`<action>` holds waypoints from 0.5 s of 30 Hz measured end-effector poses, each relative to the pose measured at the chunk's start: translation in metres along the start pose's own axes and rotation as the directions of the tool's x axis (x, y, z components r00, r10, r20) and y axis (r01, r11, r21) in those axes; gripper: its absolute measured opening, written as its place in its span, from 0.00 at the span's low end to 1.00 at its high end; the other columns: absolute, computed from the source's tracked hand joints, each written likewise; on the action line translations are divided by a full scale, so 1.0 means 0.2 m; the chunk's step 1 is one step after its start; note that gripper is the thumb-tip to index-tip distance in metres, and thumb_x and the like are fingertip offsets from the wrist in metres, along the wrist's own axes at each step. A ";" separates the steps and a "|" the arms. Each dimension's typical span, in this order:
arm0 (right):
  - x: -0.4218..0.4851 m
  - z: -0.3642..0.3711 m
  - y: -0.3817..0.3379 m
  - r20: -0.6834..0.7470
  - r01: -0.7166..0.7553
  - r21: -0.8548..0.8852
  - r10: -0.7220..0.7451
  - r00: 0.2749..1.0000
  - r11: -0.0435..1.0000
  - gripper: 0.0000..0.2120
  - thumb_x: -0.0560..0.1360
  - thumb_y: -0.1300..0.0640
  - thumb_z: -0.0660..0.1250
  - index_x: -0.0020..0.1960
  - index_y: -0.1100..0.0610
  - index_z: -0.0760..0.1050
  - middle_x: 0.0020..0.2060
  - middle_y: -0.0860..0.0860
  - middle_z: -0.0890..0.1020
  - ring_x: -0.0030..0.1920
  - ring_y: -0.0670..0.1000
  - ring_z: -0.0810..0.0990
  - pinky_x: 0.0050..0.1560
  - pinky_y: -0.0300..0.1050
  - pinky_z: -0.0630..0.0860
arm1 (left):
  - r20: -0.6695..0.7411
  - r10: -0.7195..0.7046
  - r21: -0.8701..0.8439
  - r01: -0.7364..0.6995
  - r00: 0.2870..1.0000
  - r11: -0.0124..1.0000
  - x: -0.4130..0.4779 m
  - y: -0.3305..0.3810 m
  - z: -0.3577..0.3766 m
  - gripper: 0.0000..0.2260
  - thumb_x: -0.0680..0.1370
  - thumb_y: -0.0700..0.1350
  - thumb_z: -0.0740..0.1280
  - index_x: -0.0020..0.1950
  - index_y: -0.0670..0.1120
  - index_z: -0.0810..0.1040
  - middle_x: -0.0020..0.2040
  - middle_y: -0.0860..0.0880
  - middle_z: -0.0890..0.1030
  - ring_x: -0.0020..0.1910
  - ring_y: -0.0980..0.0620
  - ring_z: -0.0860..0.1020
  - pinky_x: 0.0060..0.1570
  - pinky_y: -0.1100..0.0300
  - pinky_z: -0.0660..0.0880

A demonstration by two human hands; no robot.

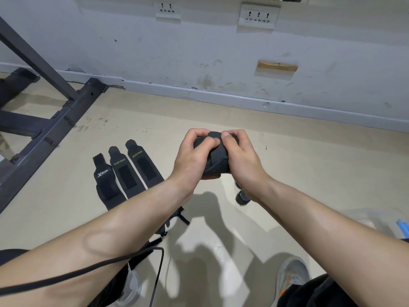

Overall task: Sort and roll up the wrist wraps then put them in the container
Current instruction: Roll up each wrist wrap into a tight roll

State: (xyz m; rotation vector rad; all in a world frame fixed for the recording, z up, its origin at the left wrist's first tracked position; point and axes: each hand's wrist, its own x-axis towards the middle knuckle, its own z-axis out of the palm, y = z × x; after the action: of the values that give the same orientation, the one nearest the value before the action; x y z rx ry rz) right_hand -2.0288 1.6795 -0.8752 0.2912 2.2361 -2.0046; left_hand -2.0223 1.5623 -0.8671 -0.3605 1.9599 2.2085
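A black wrist wrap (215,161), wound into a thick roll, is held in the air above the floor between both hands. My left hand (192,156) grips its left side, thumb pressed on top. My right hand (240,156) grips its right side, thumb on the wrap's loose end. Three flat black wrist wraps lie side by side on the floor to the left: one marked XTEP (105,180) and two marked XUEYING (125,173) (143,163). A small rolled wrap (242,197) stands on the floor under my right wrist. A clear plastic container (376,220) sits at the right edge, partly hidden by my right forearm.
A dark metal rack frame (51,129) runs across the floor at the left. A grey wall with a skirting board (221,96) and sockets is ahead. A black cable (110,262) crosses my left forearm. My shoes (292,273) are at the bottom.
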 end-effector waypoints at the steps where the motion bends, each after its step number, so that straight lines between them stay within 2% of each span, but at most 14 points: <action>1: 0.00 0.00 0.01 -0.023 0.018 -0.025 -0.019 1.000 1.000 0.11 0.82 0.44 0.60 0.57 0.50 0.72 0.48 0.47 0.81 0.50 0.49 0.80 0.52 0.50 0.78 | -0.030 -0.005 -0.001 0.005 1.000 1.000 0.00 -0.01 0.01 0.06 0.80 0.49 0.69 0.55 0.51 0.78 0.54 0.48 0.82 0.48 0.47 0.84 0.37 0.50 0.84; 5: -0.04 0.03 0.03 -0.088 0.010 -0.068 -0.016 0.996 0.998 0.10 0.84 0.48 0.58 0.60 0.51 0.70 0.49 0.47 0.79 0.52 0.52 0.79 0.55 0.53 0.76 | -0.118 0.006 0.051 0.000 0.993 0.999 0.01 -0.05 0.03 0.05 0.79 0.52 0.70 0.52 0.53 0.79 0.56 0.48 0.82 0.52 0.43 0.84 0.32 0.54 0.80; 8: -0.04 0.02 0.02 -0.063 0.022 -0.083 -0.027 0.998 0.996 0.11 0.84 0.51 0.56 0.66 0.45 0.69 0.50 0.49 0.81 0.52 0.51 0.80 0.55 0.50 0.76 | -0.140 -0.009 0.062 0.018 0.990 0.998 0.02 -0.06 0.05 0.04 0.79 0.52 0.69 0.51 0.53 0.79 0.57 0.49 0.82 0.52 0.43 0.84 0.31 0.55 0.79; 11: -0.05 0.01 0.00 -0.016 0.026 -0.098 -0.028 0.999 0.995 0.11 0.84 0.53 0.56 0.59 0.48 0.76 0.52 0.47 0.82 0.56 0.51 0.80 0.60 0.53 0.78 | -0.146 -0.038 0.065 0.048 0.988 0.997 0.01 -0.04 0.04 0.04 0.79 0.51 0.69 0.51 0.52 0.79 0.56 0.48 0.82 0.51 0.41 0.84 0.30 0.55 0.79; 13: -0.07 0.01 0.00 -0.033 0.007 -0.106 -0.011 0.999 0.994 0.10 0.84 0.54 0.56 0.54 0.51 0.77 0.51 0.46 0.82 0.55 0.50 0.80 0.56 0.50 0.78 | -0.127 -0.050 0.069 0.060 0.991 0.996 -0.01 -0.04 0.04 0.03 0.79 0.49 0.68 0.50 0.51 0.79 0.55 0.47 0.82 0.50 0.40 0.84 0.31 0.55 0.80; 15: -0.09 0.00 0.01 -0.048 -0.001 -0.117 -0.005 0.999 0.993 0.09 0.84 0.54 0.56 0.53 0.52 0.76 0.48 0.45 0.81 0.50 0.48 0.78 0.46 0.45 0.74 | -0.094 -0.091 0.065 0.097 0.991 0.993 -0.03 -0.04 0.04 0.03 0.80 0.48 0.67 0.49 0.50 0.78 0.53 0.47 0.82 0.47 0.41 0.84 0.31 0.54 0.80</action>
State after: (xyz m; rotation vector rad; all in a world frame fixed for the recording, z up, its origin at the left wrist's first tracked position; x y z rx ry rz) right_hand -2.0100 1.6789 -0.8739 0.3286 2.3726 -1.8781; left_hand -2.0157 1.5721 -0.8719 -0.5406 2.0146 2.0956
